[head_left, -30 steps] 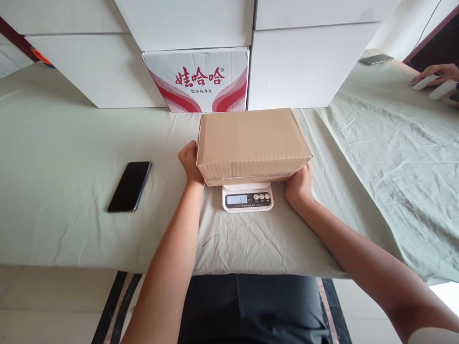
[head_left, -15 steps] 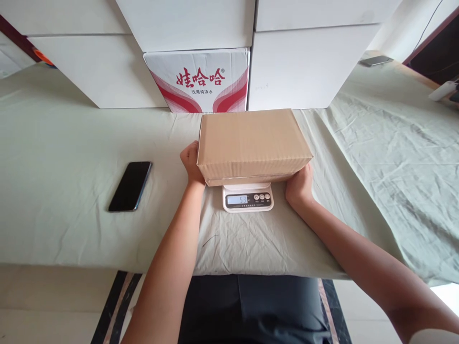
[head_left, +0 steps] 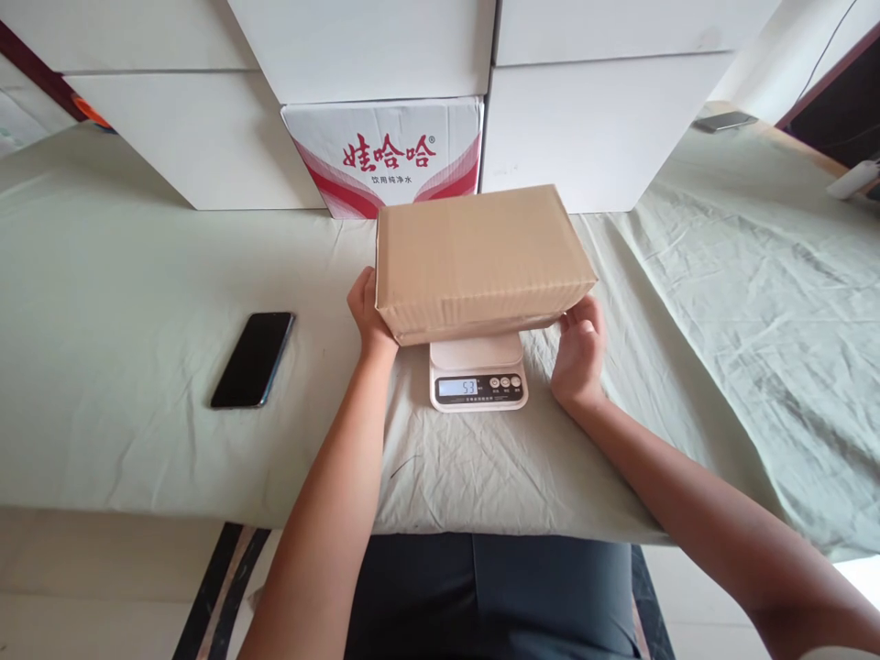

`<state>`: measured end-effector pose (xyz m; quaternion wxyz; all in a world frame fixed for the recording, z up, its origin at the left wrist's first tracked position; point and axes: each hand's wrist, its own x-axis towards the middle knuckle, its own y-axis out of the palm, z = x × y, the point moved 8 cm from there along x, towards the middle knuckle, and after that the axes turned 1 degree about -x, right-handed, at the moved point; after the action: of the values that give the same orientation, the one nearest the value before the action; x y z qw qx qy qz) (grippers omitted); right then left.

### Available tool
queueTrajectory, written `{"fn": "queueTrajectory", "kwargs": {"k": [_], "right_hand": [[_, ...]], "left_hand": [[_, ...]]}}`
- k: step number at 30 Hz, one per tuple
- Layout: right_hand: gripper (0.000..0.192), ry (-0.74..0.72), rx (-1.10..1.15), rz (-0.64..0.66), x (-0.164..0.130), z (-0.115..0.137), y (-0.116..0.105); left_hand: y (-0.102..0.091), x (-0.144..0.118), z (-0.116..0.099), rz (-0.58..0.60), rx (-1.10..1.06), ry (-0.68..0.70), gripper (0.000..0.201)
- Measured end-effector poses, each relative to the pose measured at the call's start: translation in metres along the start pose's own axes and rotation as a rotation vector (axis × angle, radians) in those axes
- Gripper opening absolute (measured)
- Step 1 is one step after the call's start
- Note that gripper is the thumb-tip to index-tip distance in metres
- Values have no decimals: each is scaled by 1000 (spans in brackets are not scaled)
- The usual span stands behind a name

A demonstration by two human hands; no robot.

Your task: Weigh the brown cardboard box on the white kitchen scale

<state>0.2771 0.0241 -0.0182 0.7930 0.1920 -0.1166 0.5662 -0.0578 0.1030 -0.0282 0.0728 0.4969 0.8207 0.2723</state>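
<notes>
On a cloth-covered table, a brown cardboard box lies crosswise just above a small kitchen scale, gripped at its short ends: left hand and right hand both curled around it.

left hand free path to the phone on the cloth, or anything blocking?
Probably yes. The phone lies alone on the cloth left of the left hand, nothing between them. But that hand grips the cardboard box and must let go first.
</notes>
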Motion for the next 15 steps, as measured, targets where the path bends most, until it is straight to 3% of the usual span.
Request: {"fn": "queueTrajectory", "kwargs": {"k": [3,5,10,15], "right_hand": [[49,-49,8,133,6,0,6],[50,-77,28,199,10,0,11],[57,-71,20,287,34,-10,29],[67,94,37,254,82,-55,47]], "left_hand": [[4,3,-10,73,119,233,62],[9,1,-9,134,214,284,61],[29,-5,13,376,268,183,78],[27,7,50,424,384,12,101]]}}
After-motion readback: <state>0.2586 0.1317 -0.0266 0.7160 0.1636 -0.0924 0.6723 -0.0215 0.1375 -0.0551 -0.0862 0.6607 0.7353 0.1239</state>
